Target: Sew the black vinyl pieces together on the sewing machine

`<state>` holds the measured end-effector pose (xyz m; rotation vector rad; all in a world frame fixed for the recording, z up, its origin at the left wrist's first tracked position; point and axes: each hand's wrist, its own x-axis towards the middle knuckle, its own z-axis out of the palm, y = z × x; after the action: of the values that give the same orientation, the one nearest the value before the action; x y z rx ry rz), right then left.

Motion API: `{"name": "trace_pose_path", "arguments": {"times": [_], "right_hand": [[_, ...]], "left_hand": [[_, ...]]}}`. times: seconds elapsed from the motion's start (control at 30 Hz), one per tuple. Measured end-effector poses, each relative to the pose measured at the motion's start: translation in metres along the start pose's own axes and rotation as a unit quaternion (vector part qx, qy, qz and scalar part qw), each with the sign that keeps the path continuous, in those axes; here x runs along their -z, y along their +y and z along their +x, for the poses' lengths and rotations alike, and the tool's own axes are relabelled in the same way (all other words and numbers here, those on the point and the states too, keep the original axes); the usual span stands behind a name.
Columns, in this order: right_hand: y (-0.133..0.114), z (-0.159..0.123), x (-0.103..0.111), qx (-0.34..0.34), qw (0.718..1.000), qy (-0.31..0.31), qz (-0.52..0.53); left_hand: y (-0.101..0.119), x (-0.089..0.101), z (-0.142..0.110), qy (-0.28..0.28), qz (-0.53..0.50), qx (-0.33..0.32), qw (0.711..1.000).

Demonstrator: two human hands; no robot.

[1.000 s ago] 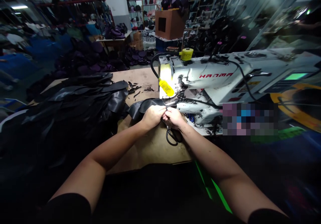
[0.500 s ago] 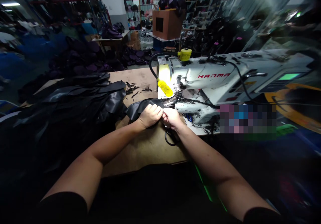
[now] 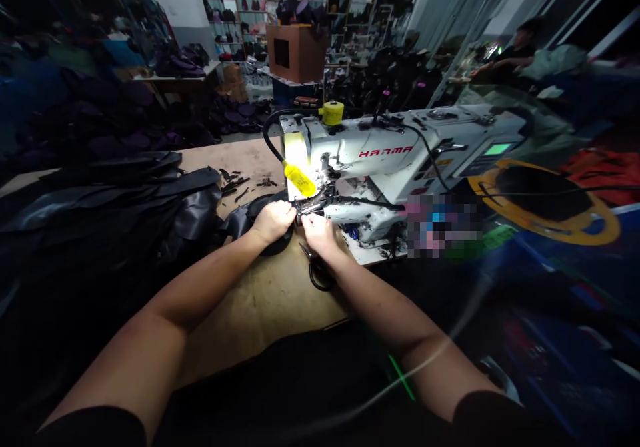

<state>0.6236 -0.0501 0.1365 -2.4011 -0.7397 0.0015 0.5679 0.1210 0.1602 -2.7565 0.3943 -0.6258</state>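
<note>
A white sewing machine point(image 3: 345, 140) marked HANMA stands on the table, its lamp lighting the needle area. Just in front of the needle end, my left hand point(image 3: 273, 222) is closed on a black sheet piece point(image 3: 237, 223), leather-like and shiny, which trails out to the left beneath it. My right hand point(image 3: 319, 235) is close beside it with a small gap between, fingers pinched together at the machine's narrow arm. What the right fingertips grip is hidden. Below the right hand lie what look like scissors point(image 3: 320, 280) with a black loop handle.
A big heap of black sheet pieces point(image 3: 125, 213) covers the table's left side. Black scraps point(image 3: 235, 183) are scattered behind my left hand. A yellow-orange ring-shaped frame point(image 3: 595, 227) is at the right. A person point(image 3: 520, 50) sits in the far right background.
The view has swung right, so everything appears further left. My hands, touching before, are slightly apart now, and the left one is a little nearer the needle area.
</note>
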Motion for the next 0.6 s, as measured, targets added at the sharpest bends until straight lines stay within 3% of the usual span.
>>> {"name": "trace_pose_path", "arguments": {"times": [0.2, 0.3, 0.43, 0.53, 0.6], "right_hand": [[0.051, -0.068, -0.011, 0.018, 0.977, -0.174, -0.121], [0.070, -0.098, -0.016, 0.019, 0.969, -0.199, -0.144], [0.073, -0.096, -0.013, -0.046, 0.964, -0.239, -0.109], [0.066, -0.080, -0.007, -0.096, 0.957, -0.275, 0.005], [0.056, -0.071, -0.004, -0.090, 0.955, -0.263, 0.105]], "left_hand": [[-0.023, -0.001, 0.009, -0.049, -0.002, 0.039, 0.998], [-0.042, 0.001, -0.002, -0.042, 0.018, 0.048, 0.998], [-0.079, 0.009, -0.033, -0.015, 0.059, 0.030, 0.998], [-0.100, 0.021, -0.059, -0.011, 0.075, 0.037, 0.996], [-0.104, 0.033, -0.072, -0.022, 0.075, 0.033, 0.996]]}}
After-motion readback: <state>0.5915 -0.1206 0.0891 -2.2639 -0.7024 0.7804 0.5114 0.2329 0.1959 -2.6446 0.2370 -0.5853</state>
